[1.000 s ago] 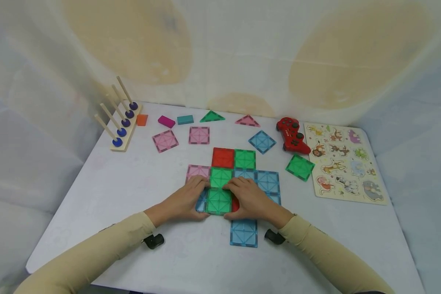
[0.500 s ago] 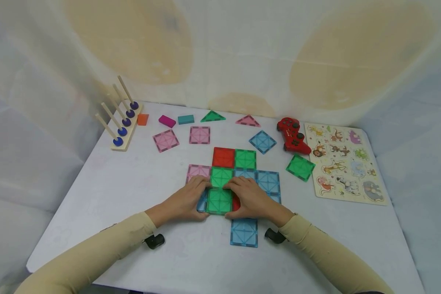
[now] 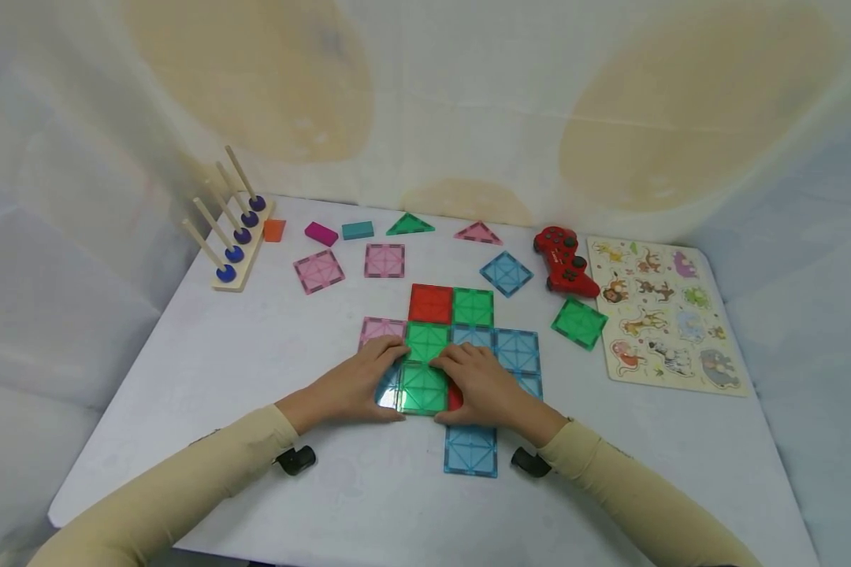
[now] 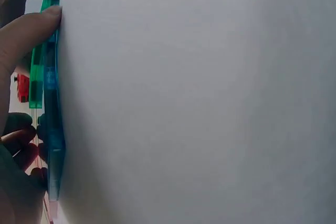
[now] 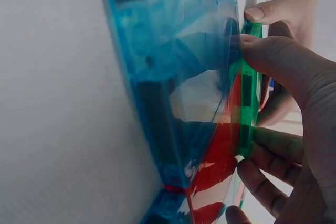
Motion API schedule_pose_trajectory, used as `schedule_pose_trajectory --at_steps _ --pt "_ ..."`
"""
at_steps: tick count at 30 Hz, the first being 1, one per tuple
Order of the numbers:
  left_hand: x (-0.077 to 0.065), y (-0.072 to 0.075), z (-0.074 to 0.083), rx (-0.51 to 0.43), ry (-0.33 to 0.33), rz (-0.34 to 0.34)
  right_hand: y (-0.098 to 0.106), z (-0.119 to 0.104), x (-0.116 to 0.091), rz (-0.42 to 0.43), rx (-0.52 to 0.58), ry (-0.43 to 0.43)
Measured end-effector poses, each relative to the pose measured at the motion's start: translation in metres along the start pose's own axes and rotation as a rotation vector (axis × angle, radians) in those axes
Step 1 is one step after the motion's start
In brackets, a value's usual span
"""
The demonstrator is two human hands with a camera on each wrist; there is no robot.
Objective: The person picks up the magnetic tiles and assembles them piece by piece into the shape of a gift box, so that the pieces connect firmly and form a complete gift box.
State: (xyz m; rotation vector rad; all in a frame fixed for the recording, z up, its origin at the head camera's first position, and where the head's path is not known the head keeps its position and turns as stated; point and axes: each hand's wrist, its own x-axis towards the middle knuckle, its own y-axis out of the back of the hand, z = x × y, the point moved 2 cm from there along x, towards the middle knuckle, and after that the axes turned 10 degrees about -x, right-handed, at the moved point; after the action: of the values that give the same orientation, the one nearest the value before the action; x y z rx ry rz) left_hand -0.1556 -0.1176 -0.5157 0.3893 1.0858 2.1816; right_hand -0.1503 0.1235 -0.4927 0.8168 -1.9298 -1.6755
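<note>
Near the middle of the table, a green square magnetic tile [image 3: 424, 388] lies between the two hands. The left hand [image 3: 354, 386] holds it at its left side, the thumb at the near corner and the fingers toward the far one. From the other side the right hand [image 3: 488, 386] pinches it between thumb and fingers. In the right wrist view the green tile [image 5: 247, 108] sits raised above neighbouring blue [image 5: 152, 103] and red tiles. A blue tile [image 3: 388, 386] shows under the left hand. A second green tile [image 3: 428, 339] adjoins beyond. The palms hide parts of other tiles.
Joined red [image 3: 431, 304], green, pink and blue tiles surround the hands. Behind lie loose tiles, including a pink square [image 3: 384, 261], and small blocks. A peg stand [image 3: 244, 256] is at left; a red game controller [image 3: 563, 261] and animal puzzle board [image 3: 663, 319] are at right.
The left hand has shifted slightly left, and more of the blue tile beside the green tile shows, with a bright glare on it. The right hand stays almost in place.
</note>
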Motion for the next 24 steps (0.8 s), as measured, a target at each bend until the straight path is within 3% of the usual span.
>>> schedule_pose_trajectory --at_steps 12,24 --pt "0.0023 0.0045 -0.0033 -0.075 -0.018 -0.051 0.0018 -0.0091 -0.0097 0.007 -0.026 0.036" --pt "0.0004 0.0007 -0.0001 -0.025 -0.098 -0.002 -0.0015 -0.0092 -0.0093 0.043 0.092 -0.005"
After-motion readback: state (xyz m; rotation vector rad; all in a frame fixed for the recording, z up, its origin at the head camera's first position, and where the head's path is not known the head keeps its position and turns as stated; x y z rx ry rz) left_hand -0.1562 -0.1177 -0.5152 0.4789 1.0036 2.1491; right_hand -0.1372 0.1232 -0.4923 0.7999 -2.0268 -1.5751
